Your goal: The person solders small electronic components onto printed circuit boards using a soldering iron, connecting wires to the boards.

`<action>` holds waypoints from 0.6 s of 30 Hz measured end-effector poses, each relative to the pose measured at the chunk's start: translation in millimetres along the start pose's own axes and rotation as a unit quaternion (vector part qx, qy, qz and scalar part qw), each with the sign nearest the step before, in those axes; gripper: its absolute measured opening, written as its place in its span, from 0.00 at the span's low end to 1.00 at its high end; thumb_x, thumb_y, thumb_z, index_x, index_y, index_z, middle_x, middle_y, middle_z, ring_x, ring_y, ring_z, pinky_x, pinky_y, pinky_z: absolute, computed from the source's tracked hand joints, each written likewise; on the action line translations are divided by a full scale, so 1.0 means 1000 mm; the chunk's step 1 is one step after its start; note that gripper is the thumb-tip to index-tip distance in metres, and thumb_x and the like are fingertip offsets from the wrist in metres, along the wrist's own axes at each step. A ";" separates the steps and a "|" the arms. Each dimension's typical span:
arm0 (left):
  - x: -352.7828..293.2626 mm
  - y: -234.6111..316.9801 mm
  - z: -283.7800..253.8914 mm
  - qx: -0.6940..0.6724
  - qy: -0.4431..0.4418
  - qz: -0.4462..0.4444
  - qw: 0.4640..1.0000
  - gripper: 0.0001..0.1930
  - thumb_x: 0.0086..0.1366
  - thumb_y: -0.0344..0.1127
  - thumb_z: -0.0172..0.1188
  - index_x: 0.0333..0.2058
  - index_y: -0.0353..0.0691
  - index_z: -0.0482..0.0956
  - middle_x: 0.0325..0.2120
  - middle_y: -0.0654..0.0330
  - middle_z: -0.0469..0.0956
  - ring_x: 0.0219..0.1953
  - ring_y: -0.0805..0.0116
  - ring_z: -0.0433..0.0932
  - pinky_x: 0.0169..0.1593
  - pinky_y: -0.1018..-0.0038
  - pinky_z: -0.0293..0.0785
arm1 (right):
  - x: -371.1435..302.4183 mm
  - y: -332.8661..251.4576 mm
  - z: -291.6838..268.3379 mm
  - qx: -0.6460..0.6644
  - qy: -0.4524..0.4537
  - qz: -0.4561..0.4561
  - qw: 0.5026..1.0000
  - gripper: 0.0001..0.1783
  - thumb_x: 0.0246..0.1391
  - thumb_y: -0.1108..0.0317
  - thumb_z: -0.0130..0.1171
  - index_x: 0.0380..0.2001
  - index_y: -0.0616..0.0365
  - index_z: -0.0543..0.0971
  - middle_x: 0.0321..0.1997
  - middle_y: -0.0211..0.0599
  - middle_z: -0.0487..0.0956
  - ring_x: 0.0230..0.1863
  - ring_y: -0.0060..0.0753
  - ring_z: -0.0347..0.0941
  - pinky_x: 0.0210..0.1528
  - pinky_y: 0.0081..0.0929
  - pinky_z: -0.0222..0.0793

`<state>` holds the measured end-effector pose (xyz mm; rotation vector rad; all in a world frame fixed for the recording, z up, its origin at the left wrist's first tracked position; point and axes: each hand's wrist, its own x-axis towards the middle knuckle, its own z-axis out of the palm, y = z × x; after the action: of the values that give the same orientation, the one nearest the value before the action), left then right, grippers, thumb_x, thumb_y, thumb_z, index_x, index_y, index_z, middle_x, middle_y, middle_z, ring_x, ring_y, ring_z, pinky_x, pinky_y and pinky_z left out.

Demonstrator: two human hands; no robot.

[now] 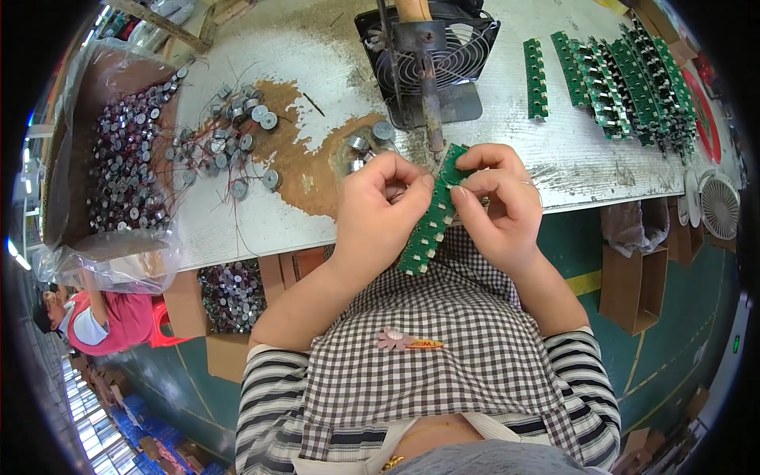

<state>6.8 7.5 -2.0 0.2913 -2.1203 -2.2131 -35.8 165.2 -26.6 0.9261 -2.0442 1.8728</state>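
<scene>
A green circuit board strip (430, 233) with a row of small pale parts is held tilted in front of my chest, just over the table's near edge. My right hand (503, 202) grips its upper end between thumb and fingers. At the strip's left edge, my left hand (378, 207) is closed with thumb and forefinger pinched; what lies inside is mostly hidden. Right above the strip's top end points the tip of a fixed soldering iron (430, 103). Several small round metal motors (360, 144) rest just beyond my left hand.
A black fan (467, 43) stands behind the iron. More motors with thin red wires (229, 138) lie left, beside a plastic-lined box (127, 158) full of them. Stacked green boards (633, 87) lie right. Below the table are cardboard boxes (633, 289). A person in pink (119, 321) is at far left.
</scene>
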 end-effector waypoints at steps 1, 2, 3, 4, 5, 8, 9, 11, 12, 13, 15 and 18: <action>0.000 0.000 0.000 0.000 0.000 -0.001 1.000 0.05 0.58 0.28 0.59 0.27 0.32 0.74 0.21 0.67 0.75 0.22 0.86 0.69 0.25 0.86 0.64 | 0.000 0.000 0.000 0.000 0.000 0.001 1.000 0.06 0.43 0.82 0.60 0.24 0.65 0.73 0.39 0.48 0.75 0.25 0.22 0.73 0.25 0.15 0.68; 0.000 0.001 -0.001 0.011 0.000 0.000 1.000 0.05 0.58 0.27 0.59 0.27 0.32 0.74 0.21 0.66 0.75 0.23 0.86 0.70 0.25 0.86 0.65 | 0.000 0.000 0.000 0.007 -0.002 -0.003 1.000 0.06 0.44 0.82 0.60 0.24 0.65 0.73 0.39 0.48 0.74 0.25 0.21 0.73 0.25 0.16 0.68; 0.001 0.001 -0.001 0.023 -0.001 0.001 1.000 0.05 0.58 0.27 0.59 0.27 0.32 0.74 0.21 0.66 0.75 0.23 0.86 0.70 0.25 0.86 0.65 | 0.001 0.000 0.000 0.014 -0.003 -0.007 1.000 0.05 0.44 0.82 0.60 0.24 0.65 0.73 0.40 0.48 0.74 0.24 0.21 0.72 0.25 0.16 0.68; 0.001 0.002 -0.002 0.023 0.000 0.001 1.000 0.05 0.58 0.27 0.59 0.27 0.32 0.74 0.21 0.66 0.75 0.23 0.86 0.70 0.25 0.86 0.65 | 0.001 0.000 0.000 0.014 -0.004 -0.006 1.000 0.05 0.44 0.82 0.60 0.24 0.65 0.73 0.40 0.48 0.74 0.24 0.21 0.72 0.25 0.16 0.68; 0.002 0.002 -0.002 0.015 -0.003 -0.001 1.000 0.05 0.58 0.27 0.59 0.27 0.32 0.74 0.22 0.66 0.75 0.23 0.85 0.70 0.25 0.86 0.65 | 0.002 0.000 0.001 0.025 0.004 -0.002 1.000 0.05 0.44 0.82 0.59 0.24 0.64 0.73 0.40 0.48 0.74 0.23 0.21 0.73 0.25 0.16 0.68; 0.007 0.005 -0.001 0.009 -0.001 -0.003 1.000 0.05 0.58 0.27 0.59 0.27 0.32 0.74 0.22 0.66 0.75 0.24 0.85 0.71 0.26 0.86 0.66 | 0.003 0.001 0.001 0.028 0.011 -0.002 1.000 0.05 0.44 0.82 0.59 0.24 0.65 0.73 0.39 0.48 0.74 0.23 0.21 0.73 0.25 0.16 0.68; 0.009 0.007 0.000 0.011 0.004 -0.001 1.000 0.05 0.58 0.27 0.59 0.27 0.31 0.74 0.22 0.66 0.75 0.24 0.85 0.71 0.26 0.86 0.66 | 0.004 0.001 0.001 0.022 0.009 -0.006 1.000 0.05 0.44 0.82 0.59 0.24 0.65 0.73 0.39 0.48 0.75 0.23 0.21 0.73 0.24 0.16 0.68; 0.009 0.009 -0.002 0.008 0.001 0.002 1.000 0.05 0.58 0.27 0.59 0.27 0.32 0.74 0.22 0.66 0.75 0.24 0.85 0.71 0.26 0.85 0.67 | 0.006 0.002 0.000 0.008 0.006 -0.015 1.000 0.05 0.44 0.82 0.59 0.25 0.65 0.73 0.38 0.47 0.75 0.23 0.22 0.73 0.24 0.16 0.69; 0.008 0.009 -0.004 0.026 -0.015 -0.002 1.000 0.04 0.58 0.28 0.59 0.28 0.33 0.74 0.23 0.67 0.75 0.25 0.85 0.70 0.28 0.85 0.66 | 0.008 0.003 0.000 0.001 0.005 -0.021 1.000 0.05 0.44 0.82 0.59 0.25 0.65 0.73 0.38 0.47 0.75 0.23 0.22 0.73 0.24 0.16 0.69; 0.009 0.009 -0.005 0.044 -0.030 -0.006 0.999 0.04 0.58 0.28 0.60 0.28 0.35 0.75 0.24 0.68 0.74 0.26 0.84 0.70 0.30 0.85 0.65 | 0.009 0.003 -0.001 -0.006 0.003 -0.027 1.000 0.05 0.45 0.82 0.59 0.25 0.65 0.73 0.38 0.47 0.75 0.23 0.22 0.73 0.24 0.16 0.69; 0.008 0.007 -0.006 0.050 -0.033 -0.003 0.998 0.04 0.58 0.28 0.60 0.28 0.35 0.75 0.24 0.68 0.74 0.26 0.84 0.70 0.30 0.85 0.66 | 0.007 0.004 0.002 0.002 0.006 -0.019 1.000 0.05 0.45 0.82 0.59 0.25 0.65 0.73 0.37 0.46 0.75 0.23 0.22 0.73 0.24 0.16 0.69; 0.010 0.008 -0.007 0.065 -0.037 0.000 0.997 0.04 0.57 0.28 0.60 0.28 0.34 0.75 0.24 0.68 0.74 0.26 0.84 0.70 0.31 0.85 0.66 | 0.007 0.004 0.002 -0.005 0.002 -0.022 1.000 0.05 0.45 0.82 0.60 0.25 0.66 0.74 0.37 0.46 0.74 0.24 0.23 0.73 0.23 0.16 0.70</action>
<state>-2.0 -1.0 4.3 0.2187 -2.3085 -2.1214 -43.2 161.4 -26.1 0.9549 -2.0135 1.8382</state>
